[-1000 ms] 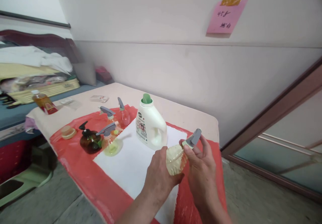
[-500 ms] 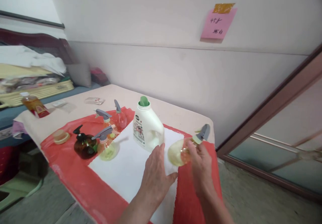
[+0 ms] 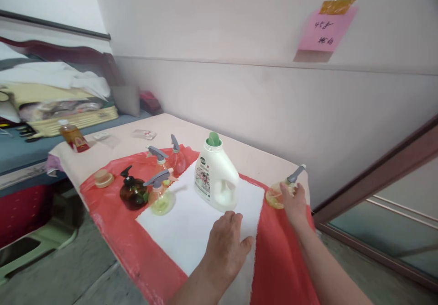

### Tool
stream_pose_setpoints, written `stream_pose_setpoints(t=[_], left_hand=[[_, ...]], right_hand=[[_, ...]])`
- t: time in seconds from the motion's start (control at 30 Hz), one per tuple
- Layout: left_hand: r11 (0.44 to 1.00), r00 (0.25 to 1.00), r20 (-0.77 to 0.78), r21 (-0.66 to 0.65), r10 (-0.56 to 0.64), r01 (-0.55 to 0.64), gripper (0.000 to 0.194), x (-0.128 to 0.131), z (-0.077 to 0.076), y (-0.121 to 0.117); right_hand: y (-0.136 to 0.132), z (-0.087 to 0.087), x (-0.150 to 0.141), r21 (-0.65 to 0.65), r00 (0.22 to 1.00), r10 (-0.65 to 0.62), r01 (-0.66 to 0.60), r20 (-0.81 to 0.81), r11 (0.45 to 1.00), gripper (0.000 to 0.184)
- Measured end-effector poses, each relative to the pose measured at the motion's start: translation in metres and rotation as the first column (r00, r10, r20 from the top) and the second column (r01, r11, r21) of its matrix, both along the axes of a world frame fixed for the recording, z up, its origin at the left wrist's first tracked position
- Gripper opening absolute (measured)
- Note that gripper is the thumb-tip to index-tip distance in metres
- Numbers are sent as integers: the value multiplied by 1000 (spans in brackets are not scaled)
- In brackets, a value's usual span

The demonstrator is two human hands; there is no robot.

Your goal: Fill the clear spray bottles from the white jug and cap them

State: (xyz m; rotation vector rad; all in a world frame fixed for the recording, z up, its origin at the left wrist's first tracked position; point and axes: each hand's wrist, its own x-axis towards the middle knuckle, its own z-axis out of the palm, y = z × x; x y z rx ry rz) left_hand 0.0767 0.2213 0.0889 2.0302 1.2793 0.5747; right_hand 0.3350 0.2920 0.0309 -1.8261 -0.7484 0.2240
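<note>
My right hand [image 3: 294, 201] is closed around a clear spray bottle [image 3: 275, 197] with yellowish liquid and a grey trigger head. The bottle stands upright or slightly tilted over the red sheet at the table's right edge. My left hand [image 3: 230, 237] hovers above the white paper [image 3: 185, 232], thumb apart from its bent fingers, with nothing in it. Just beyond it stands a white detergent jug [image 3: 215, 177] with a green cap piece [image 3: 214, 139] in its neck. The jug and my left hand look apart.
At the left are a second yellow spray bottle [image 3: 160, 200], a pink one [image 3: 178, 161], a brown pump bottle [image 3: 133, 194] and a round tan lid [image 3: 103, 178]. An amber bottle [image 3: 73, 136] sits at the table's far left. A wall [image 3: 246, 95] runs behind the table.
My right hand has carried the spray bottle away from the jug, rightward to the table's right edge. My left hand has drawn slightly back. The camera has turned a little left.
</note>
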Motion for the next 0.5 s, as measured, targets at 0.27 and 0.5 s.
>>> stream_pose_setpoints(t=[0.27,0.5], left_hand=[[901,927,337,332,162,-278,23,-16,-5,12],[354,324,738,123,592,-927,23,-82,-2,52]], right_hand=[[-76,39,-87,10,988,83,-82,-132,997,58],[-93,13,-107,-96,912,244,-290,-330,952,56]])
